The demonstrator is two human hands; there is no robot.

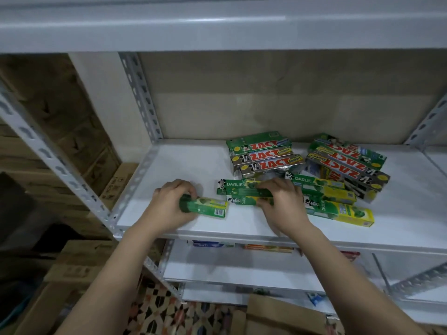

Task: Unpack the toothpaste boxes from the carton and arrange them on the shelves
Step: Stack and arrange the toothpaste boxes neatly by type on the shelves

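On the white shelf (183,165) my left hand (169,204) grips one end of a green Darlie toothpaste box (209,207) that lies near the front edge. My right hand (281,201) holds a small stack of green Darlie boxes (238,191) just to the right of it. More Darlie boxes (338,209) with yellow ends lie further right. Behind them are two piles of Zact boxes, one at the middle (264,157) and one turned at an angle on the right (348,163). The brown carton (278,315) shows at the bottom edge.
Perforated metal uprights (142,97) frame the shelf on the left and right. A shelf board (217,27) runs overhead. The lower shelf (242,269) carries other boxes at its back edge. Cardboard cartons (79,259) stand on the patterned floor to the left.
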